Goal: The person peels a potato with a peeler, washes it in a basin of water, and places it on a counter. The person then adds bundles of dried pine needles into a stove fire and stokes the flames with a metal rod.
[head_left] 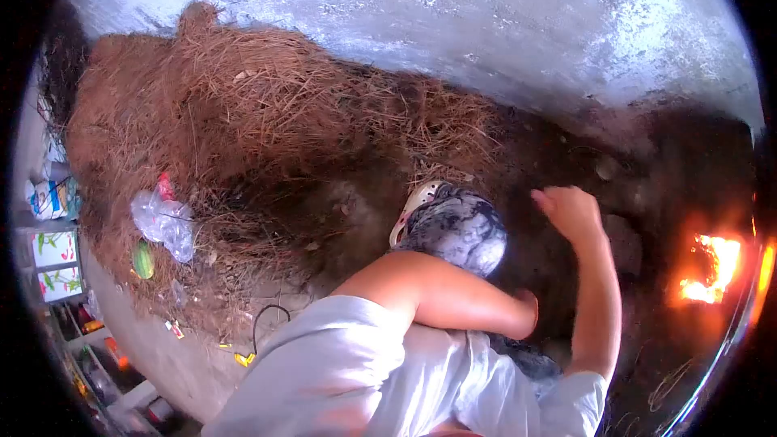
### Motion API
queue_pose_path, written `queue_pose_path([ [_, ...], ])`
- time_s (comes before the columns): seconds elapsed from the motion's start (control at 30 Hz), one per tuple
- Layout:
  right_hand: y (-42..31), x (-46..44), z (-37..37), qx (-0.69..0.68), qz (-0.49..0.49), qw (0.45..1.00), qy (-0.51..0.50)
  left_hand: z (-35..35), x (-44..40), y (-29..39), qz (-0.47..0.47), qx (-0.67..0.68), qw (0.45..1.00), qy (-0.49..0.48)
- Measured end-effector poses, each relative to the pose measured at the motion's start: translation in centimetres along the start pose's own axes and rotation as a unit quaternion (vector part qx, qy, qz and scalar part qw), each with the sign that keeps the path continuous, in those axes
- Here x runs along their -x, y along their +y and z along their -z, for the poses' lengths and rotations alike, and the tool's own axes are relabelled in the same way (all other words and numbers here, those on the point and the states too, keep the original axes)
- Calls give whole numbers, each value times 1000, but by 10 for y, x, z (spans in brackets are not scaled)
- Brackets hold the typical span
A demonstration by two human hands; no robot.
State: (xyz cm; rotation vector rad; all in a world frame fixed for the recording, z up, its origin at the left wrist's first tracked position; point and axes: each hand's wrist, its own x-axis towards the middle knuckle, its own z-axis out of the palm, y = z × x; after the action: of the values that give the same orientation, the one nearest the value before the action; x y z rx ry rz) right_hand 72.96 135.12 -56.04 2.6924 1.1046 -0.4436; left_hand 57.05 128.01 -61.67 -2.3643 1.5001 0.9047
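My left arm crosses in front of my body, and my left hand [524, 314] hangs beyond my knee, its fingers mostly hidden from view. My right hand [569, 210] is raised over the dark ground, curled into a loose fist with the thumb side showing. Whatever it may hold cannot be made out. Between the hands and to their left is my knee in patterned dark-and-white trousers [461, 231], with a pale clog with holes [417, 206] beside it. A bright fire [712, 267] burns at the right, apart from my right hand.
A large heap of dry brown needles or straw [243, 97] lies along the pale wall [453, 16]. At the left are a clear plastic bag [164, 222], a green striped melon-like object [143, 260], yellow scraps [244, 358] and a shelf with items [113, 364].
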Motion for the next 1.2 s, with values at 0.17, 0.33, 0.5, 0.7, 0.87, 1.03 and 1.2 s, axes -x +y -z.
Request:
queue_pose_path([
  [0.17, 7, -7, -12, 24, -55, 998, -36, 4, -3, 5, -15, -16, 1000, 6],
  [0.33, 91, 56, -17, -55, -239, 966, -77, 4, -1, 4, -19, -15, 1000, 18],
  [0.5, 123, 105, -24, -61, -274, 960, -27, -1, 4, 3, -25, -10, 999, 20],
  [0.7, 64, 71, -35, -43, -169, 984, -41, -6, 3, 0, -18, -14, 1000, 13],
  [0.87, 7, 5, -65, -48, -103, 992, -46, -5, 2, 1, -11, -15, 1000, 18],
  [1.03, 68, 27, -67, -78, -231, 970, -9, -9, 15, -7, -6, 11, 999, 40],
  [1.2, 95, 91, -50, -123, -273, 954, -30, -8, 89, -41, -25, 119, 964, 236],
])
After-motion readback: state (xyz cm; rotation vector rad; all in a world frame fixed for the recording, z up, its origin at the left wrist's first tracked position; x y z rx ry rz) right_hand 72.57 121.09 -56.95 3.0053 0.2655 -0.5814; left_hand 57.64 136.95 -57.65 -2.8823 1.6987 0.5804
